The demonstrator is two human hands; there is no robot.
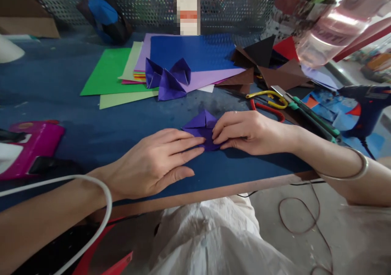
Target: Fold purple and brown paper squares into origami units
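Observation:
A small folded purple paper (200, 123) lies on the blue tabletop (122, 120) between my hands, its pointed top facing away from me. My left hand (159, 159) rests flat with fingers stretched out, the fingertips on the paper's lower left part. From the right, my right hand (250, 132) has its fingers bent together at the paper's right edge, thumb below. Part of that edge is hidden by the fingers. Beyond the hands stands a folded purple paper shape (171, 81) with several open points, at the front of a stack of coloured sheets (192, 51).
Pliers with red and yellow handles (269, 100), a green-handled cutter (314, 116) and a glue gun (366, 108) lie at the right. Brown paper pieces (284, 73) and a clear bottle (332, 30) are behind. A magenta tape dispenser (45, 144) sits at the left.

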